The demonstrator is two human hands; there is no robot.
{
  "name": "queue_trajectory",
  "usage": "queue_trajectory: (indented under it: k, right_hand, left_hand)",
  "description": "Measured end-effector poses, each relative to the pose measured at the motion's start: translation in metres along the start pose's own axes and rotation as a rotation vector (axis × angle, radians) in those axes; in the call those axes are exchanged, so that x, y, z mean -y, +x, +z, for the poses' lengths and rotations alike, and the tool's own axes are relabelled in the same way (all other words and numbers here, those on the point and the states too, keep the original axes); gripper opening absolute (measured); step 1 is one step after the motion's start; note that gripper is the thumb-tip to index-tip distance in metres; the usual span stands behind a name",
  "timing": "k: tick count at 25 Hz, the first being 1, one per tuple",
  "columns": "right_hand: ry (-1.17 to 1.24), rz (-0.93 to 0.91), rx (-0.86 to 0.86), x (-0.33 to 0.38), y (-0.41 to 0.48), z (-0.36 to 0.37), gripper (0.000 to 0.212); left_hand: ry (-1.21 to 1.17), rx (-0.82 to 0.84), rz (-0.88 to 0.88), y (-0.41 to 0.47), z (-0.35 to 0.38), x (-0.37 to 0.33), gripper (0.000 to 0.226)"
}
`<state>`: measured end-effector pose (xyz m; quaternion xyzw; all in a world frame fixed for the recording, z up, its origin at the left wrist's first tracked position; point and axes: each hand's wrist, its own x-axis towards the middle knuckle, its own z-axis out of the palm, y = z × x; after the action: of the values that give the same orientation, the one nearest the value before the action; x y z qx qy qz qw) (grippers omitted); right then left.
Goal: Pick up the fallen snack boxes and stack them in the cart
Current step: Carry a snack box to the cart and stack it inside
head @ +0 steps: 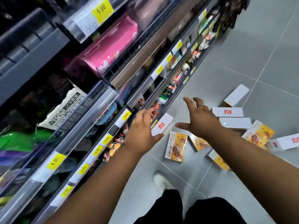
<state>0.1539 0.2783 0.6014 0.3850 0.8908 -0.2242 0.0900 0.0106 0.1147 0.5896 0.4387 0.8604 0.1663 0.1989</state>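
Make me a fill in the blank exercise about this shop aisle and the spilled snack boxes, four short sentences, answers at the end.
1. The fallen snack boxes lie on the grey tiled ____.
2. The right hand wears a ____ on one finger.
3. The 5.00 price label at the top is ____.
4. The person's shoe is ____.
Missing words: floor; ring; yellow; white.

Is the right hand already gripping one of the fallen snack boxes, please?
No, the right hand is spread open and holds nothing, while the snack boxes lie on the grey floor tiles.
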Motion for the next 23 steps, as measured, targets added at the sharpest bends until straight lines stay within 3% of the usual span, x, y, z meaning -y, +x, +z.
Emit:
queue_trajectory:
  k: [7, 16, 23]
  right_hand:
    - [0.113, 0.025, 0.071, -0.034, 0.107, 0.116, 0.095]
    - [0.059, -0.061, 0.131, -0.105, 0.221, 0.305, 0.098]
    - [0.031, -0.064, 0.141, -0.14, 0.306, 0.433, 0.103]
  left_hand:
    - [-0.111, 0.015, -0.131, 0.058, 0.097, 0.051, 0.089]
    - [-0.161, -0.157, -0.277, 0.128, 0.289, 0.139, 0.086]
    - [-0.186, -0.046, -0.423, 0.16, 0.408, 0.221, 0.084]
